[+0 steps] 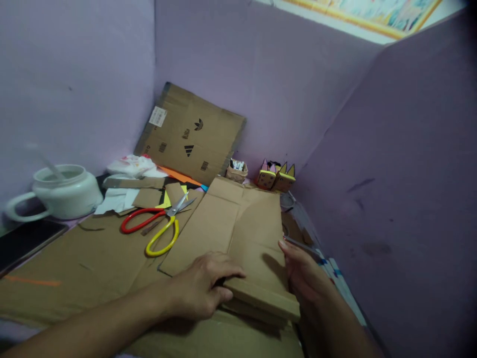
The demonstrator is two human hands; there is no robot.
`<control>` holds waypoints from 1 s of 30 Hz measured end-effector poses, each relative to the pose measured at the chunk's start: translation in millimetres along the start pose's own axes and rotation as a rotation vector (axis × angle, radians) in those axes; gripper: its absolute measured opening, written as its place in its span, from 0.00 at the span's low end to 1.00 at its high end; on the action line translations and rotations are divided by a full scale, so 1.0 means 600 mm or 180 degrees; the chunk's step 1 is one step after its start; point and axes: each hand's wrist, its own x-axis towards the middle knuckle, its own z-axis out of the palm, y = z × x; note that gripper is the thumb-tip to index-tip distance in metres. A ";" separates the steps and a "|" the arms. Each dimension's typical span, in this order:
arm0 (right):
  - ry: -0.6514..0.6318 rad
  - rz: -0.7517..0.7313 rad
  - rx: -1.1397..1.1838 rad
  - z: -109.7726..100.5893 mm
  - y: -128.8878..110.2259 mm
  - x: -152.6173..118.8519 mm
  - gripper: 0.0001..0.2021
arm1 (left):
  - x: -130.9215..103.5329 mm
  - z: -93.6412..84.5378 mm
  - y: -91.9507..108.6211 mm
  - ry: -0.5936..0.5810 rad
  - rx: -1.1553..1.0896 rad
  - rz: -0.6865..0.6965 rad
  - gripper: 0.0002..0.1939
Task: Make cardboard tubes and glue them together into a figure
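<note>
A large folded piece of brown cardboard (257, 223) lies in front of me, its near edge bent into a thick fold. My left hand (208, 283) grips that folded edge at its left end, thumb on the near side and fingers on top. My right hand (303, 271) is at the cardboard's right edge, with a fingertip on it; its other fingers are hidden beneath or behind. Left of the cardboard lie open scissors (171, 212) with one red and one yellow handle.
A white mug (70, 196) stands at the left beside a dark phone (28, 243). Paper and cardboard scraps (149, 194) lie behind the scissors. A printed cardboard sheet (192, 134) leans on the wall. Small decorated boxes (276, 176) stand at the back.
</note>
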 end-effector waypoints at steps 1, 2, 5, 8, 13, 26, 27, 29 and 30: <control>0.0056 -0.0017 -0.0042 -0.001 -0.002 0.009 0.14 | -0.001 0.000 0.000 -0.0001 -0.0004 -0.0020 0.21; 0.0137 -0.0044 -0.0082 -0.001 -0.002 0.015 0.15 | -0.001 0.001 0.000 0.0003 -0.0007 -0.0039 0.21; 0.0404 -0.0187 -0.0128 0.002 0.005 0.020 0.20 | -0.003 0.003 0.001 0.0007 -0.0032 -0.0061 0.22; 0.0520 -0.0308 -0.0146 0.003 0.014 0.014 0.24 | -0.004 0.003 0.003 0.0024 -0.0039 -0.0035 0.22; 0.0459 -0.0497 -0.0297 -0.001 0.021 0.012 0.29 | -0.002 0.002 0.001 0.0055 -0.0038 -0.0024 0.21; 0.0381 -0.0606 -0.0473 0.002 0.025 0.006 0.32 | -0.006 0.003 0.002 0.0263 -0.0133 0.0024 0.21; 0.0372 -0.0595 -0.0469 0.002 0.025 0.006 0.32 | -0.005 0.000 0.002 0.0338 -0.0186 0.0059 0.21; 0.0346 -0.0565 -0.0426 0.001 0.025 0.006 0.31 | -0.001 -0.014 -0.002 0.0648 -0.0253 -0.0001 0.19; 0.0338 -0.0542 -0.0390 0.000 0.026 0.006 0.30 | 0.001 -0.024 -0.007 0.0945 -0.0178 -0.0122 0.18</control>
